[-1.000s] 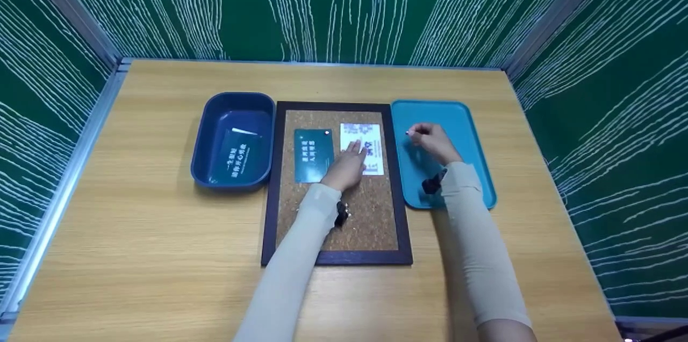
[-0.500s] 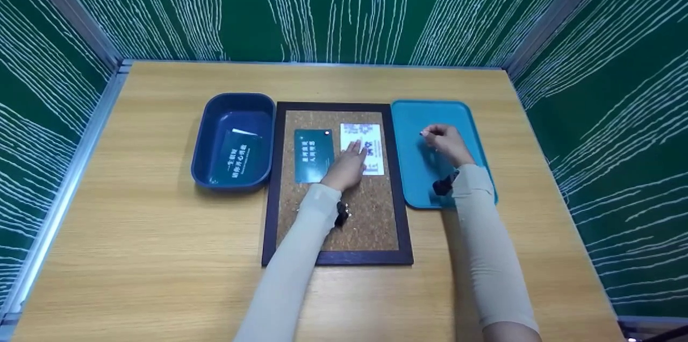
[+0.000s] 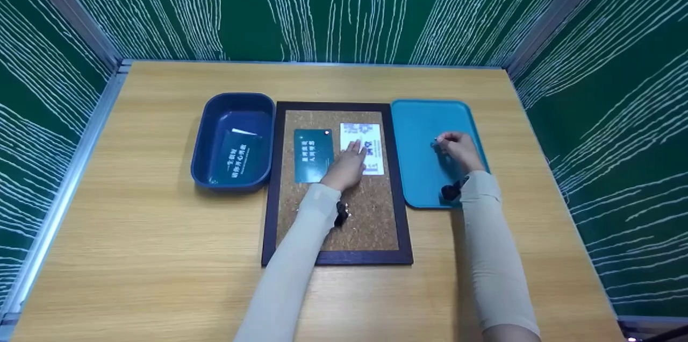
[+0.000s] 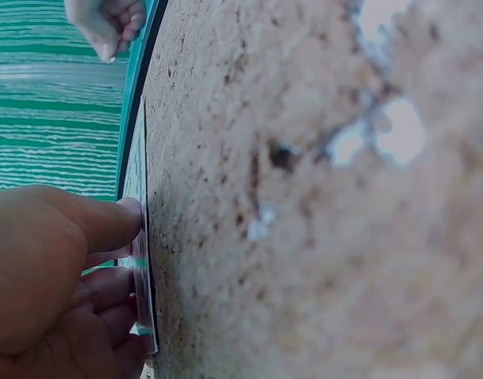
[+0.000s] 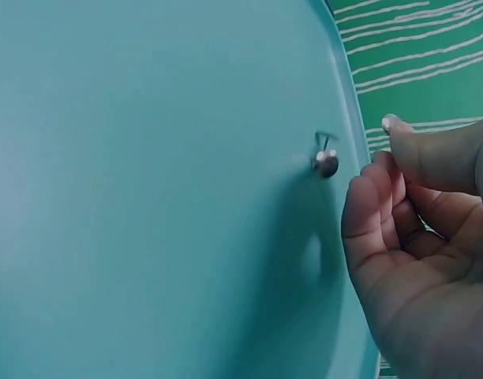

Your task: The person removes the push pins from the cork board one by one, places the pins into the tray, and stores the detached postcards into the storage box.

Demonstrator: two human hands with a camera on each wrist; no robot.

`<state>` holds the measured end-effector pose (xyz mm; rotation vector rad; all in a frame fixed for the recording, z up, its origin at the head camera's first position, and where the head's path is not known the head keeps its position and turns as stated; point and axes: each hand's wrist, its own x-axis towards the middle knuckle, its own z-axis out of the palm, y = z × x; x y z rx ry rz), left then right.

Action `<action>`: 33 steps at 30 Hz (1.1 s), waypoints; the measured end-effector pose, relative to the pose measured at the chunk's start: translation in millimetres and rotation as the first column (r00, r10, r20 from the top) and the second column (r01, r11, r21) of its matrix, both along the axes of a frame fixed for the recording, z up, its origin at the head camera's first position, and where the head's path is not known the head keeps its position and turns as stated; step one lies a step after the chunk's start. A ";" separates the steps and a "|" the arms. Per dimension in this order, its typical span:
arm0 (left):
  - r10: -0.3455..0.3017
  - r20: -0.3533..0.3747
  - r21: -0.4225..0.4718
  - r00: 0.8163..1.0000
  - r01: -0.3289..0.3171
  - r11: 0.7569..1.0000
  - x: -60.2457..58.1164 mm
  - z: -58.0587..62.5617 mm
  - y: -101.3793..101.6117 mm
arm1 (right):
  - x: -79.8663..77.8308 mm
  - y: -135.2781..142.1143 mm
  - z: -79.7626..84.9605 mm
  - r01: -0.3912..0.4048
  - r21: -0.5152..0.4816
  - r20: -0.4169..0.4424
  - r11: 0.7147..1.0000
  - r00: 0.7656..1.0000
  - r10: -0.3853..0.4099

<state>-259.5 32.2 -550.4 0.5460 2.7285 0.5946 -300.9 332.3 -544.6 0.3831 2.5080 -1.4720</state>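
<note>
My left hand (image 3: pixel 346 168) rests its fingers on a white printed card (image 3: pixel 374 132) on the framed cork board (image 3: pixel 371 229). In the left wrist view, the thumb and fingertips (image 4: pixel 131 217) lie against the card. To its left is a green card (image 3: pixel 309 154) with a small tack (image 3: pixel 327 132) at its top right corner. Over the light-blue tray (image 3: pixel 424 116), my right hand (image 3: pixel 461 149) has its fingers loosely bent. In the right wrist view, small metal thumbtacks (image 5: pixel 327 162) lie on the tray just beyond those fingertips, and nothing shows between thumb and fingers.
A dark blue bin (image 3: pixel 199 164) with a green card (image 3: pixel 236 156) inside stands left of the board. Several small shiny tacks (image 3: pixel 346 211) sit on the lower cork, partly behind the left wrist. Green walls with white streaks enclose the wooden table (image 3: pixel 161 256).
My right hand has moved right and slightly nearer the body over the tray, bringing its fingertips beside the tacks. The left hand stays still on the white card.
</note>
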 end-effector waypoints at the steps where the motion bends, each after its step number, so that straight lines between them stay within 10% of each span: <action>1: 0.000 0.000 -0.001 1.000 0.000 1.000 0.1 -0.1 -0.1 | 0.5 1.2 -0.8 0.008 0.002 0.009 1.000 1.000 -0.008; 33: -0.007 -0.008 0.011 1.000 0.007 1.000 -0.4 -2.0 -1.1 | 6.2 3.3 -10.2 0.041 0.071 0.022 0.997 0.999 -0.042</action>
